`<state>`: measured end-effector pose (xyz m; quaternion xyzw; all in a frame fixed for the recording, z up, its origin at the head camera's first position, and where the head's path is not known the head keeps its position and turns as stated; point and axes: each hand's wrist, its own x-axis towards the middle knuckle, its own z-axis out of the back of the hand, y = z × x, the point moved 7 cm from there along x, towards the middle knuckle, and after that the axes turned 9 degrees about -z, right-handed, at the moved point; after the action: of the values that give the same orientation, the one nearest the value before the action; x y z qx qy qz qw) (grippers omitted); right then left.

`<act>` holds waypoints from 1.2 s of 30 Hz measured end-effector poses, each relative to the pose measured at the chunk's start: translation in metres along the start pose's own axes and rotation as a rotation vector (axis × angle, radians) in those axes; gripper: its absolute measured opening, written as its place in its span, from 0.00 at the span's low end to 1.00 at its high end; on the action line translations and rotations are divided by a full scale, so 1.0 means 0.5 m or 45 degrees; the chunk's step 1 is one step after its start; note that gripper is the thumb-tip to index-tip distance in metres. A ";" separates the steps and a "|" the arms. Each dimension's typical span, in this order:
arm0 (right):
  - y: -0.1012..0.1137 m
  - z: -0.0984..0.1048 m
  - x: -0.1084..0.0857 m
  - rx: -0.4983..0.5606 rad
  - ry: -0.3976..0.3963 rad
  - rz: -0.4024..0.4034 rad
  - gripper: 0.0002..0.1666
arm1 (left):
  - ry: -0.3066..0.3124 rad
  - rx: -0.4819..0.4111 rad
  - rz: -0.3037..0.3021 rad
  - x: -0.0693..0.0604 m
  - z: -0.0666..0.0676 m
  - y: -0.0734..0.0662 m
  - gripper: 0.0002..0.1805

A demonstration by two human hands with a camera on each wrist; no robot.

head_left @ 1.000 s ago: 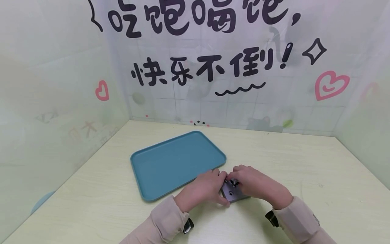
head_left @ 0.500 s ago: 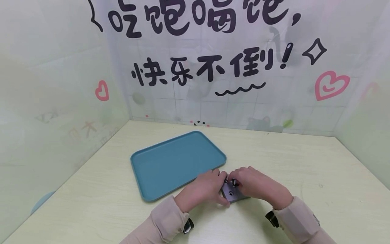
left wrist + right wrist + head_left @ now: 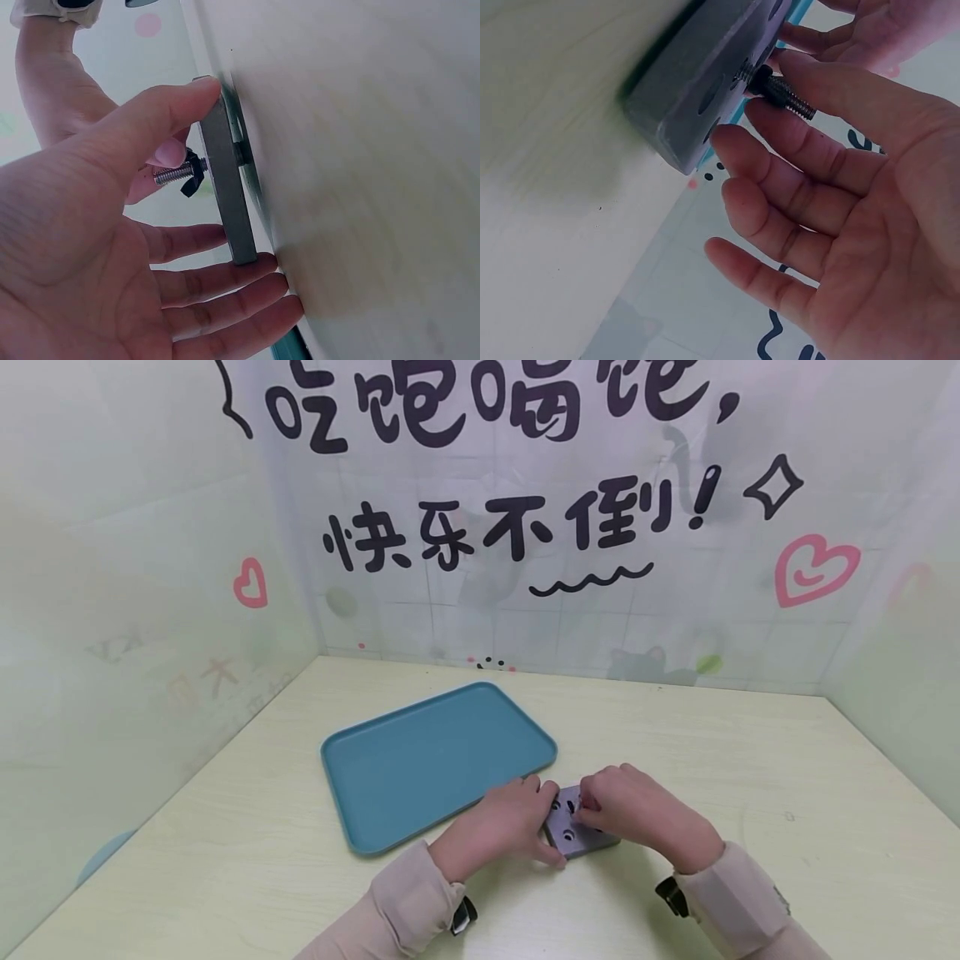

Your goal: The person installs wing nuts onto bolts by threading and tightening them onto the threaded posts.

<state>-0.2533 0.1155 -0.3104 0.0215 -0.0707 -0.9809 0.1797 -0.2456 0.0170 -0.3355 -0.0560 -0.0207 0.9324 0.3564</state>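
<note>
A thick grey metal plate (image 3: 590, 844) with several holes stands off the table slightly; in the left wrist view it shows edge-on. Through it runs a threaded bolt (image 3: 171, 175) with a black wing nut (image 3: 195, 176) close to the plate's face. My left hand (image 3: 506, 818) grips the plate at opposite edges, thumb on one side and fingers on the other. The thumb and index finger of my right hand (image 3: 641, 810) pinch at the wing nut, on either side of the bolt in the right wrist view. Its other fingers are loosely bent.
Beyond my left hand lies a blue rectangular tray (image 3: 442, 760) on the pale wooden table (image 3: 712, 760). Printed curtains (image 3: 525, 627) close off the back and both sides.
My right hand's fingers have shifted around the wing nut and slightly to the right, so more of the plate shows. The left hand and plate have stayed in place.
</note>
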 end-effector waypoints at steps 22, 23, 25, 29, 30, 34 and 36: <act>0.017 -0.004 -0.007 0.097 0.032 0.227 0.15 | -0.015 0.034 -0.018 0.001 -0.001 0.001 0.43; 0.017 -0.005 -0.006 0.096 0.035 0.225 0.15 | -0.015 0.035 -0.018 0.001 -0.001 0.001 0.43; 0.016 -0.006 -0.005 0.094 0.039 0.206 0.13 | -0.012 0.037 -0.019 0.001 -0.001 0.001 0.44; 0.011 -0.007 -0.002 0.085 0.035 0.149 0.07 | -0.009 0.035 -0.020 0.001 -0.002 0.001 0.45; 0.008 -0.007 -0.001 0.088 0.042 0.118 0.06 | -0.007 0.035 -0.019 0.001 -0.002 0.001 0.45; -0.002 -0.007 0.000 0.103 0.078 0.005 0.05 | -0.001 0.032 -0.015 0.001 -0.003 0.001 0.45; -0.006 -0.009 0.001 0.120 0.103 -0.047 0.08 | 0.000 0.027 -0.010 0.001 -0.003 0.002 0.45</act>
<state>-0.2545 0.1176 -0.3153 0.0709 -0.1091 -0.9780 0.1632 -0.2465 0.0169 -0.3374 -0.0521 -0.0109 0.9312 0.3607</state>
